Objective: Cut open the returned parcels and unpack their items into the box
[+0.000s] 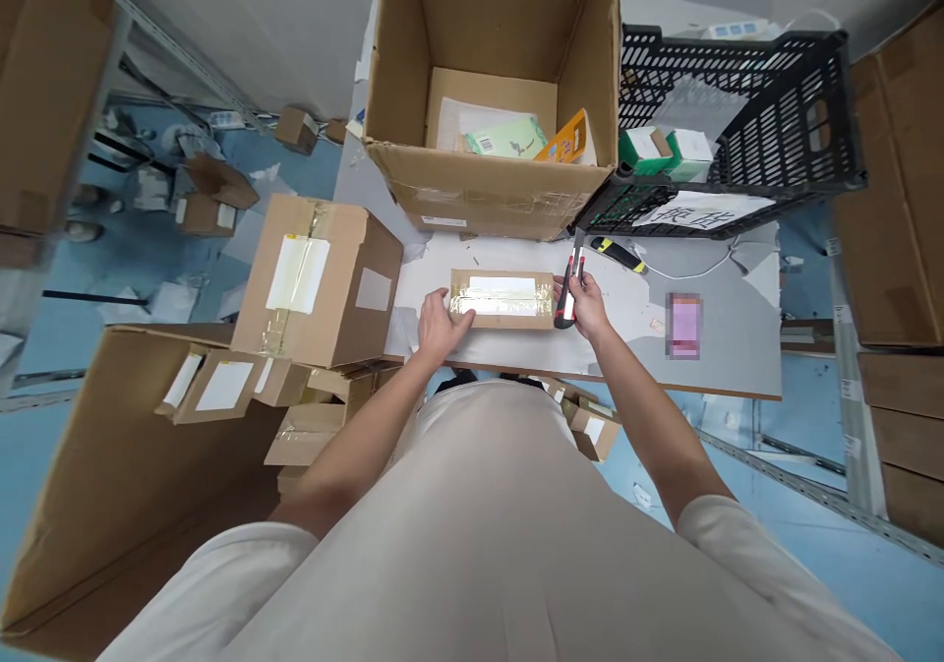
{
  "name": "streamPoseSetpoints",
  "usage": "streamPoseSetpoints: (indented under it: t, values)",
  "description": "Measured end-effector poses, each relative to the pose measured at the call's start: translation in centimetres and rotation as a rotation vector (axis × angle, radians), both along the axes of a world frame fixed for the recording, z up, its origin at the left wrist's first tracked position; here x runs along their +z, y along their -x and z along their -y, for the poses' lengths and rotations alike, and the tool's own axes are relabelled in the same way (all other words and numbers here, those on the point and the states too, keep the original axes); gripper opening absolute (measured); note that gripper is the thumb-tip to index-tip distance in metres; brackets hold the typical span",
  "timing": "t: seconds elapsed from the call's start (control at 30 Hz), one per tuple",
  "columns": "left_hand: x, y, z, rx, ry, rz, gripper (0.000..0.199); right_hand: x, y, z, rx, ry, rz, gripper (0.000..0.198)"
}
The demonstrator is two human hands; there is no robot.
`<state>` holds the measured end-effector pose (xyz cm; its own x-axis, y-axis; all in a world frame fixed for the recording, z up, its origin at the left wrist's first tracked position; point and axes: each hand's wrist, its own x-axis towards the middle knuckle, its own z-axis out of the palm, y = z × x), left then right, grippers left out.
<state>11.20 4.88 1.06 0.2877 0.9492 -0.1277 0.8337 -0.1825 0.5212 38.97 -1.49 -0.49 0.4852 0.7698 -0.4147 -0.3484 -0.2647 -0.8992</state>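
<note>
A small taped cardboard box (501,320) with a white label lies on the white table in front of me. My left hand (441,326) is closed on its left end, thumb along the near edge. In my right hand (588,304) is a red and black box cutter (564,307), its blade out and pointing away from me. The fingers of that hand also reach the box's right end. A second cutter, yellow and black (619,254), lies on the table just beyond my right hand.
Behind the small box stands a large open carton (487,175) with papers and packets inside. A black plastic crate (782,190) holding green and white boxes is right of it. A bigger taped carton (331,249) stands left; a blurred pink item (684,326) lies right.
</note>
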Motion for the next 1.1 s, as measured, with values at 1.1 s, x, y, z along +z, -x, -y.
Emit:
streamPoseSetpoints:
  t: [1.1]
  values:
    - [-0.1,-3.6,-1.5,-0.495,-0.14,-0.209,0.111,4.2,-1.6,9.0,0.812,0.426,0.346,0.053]
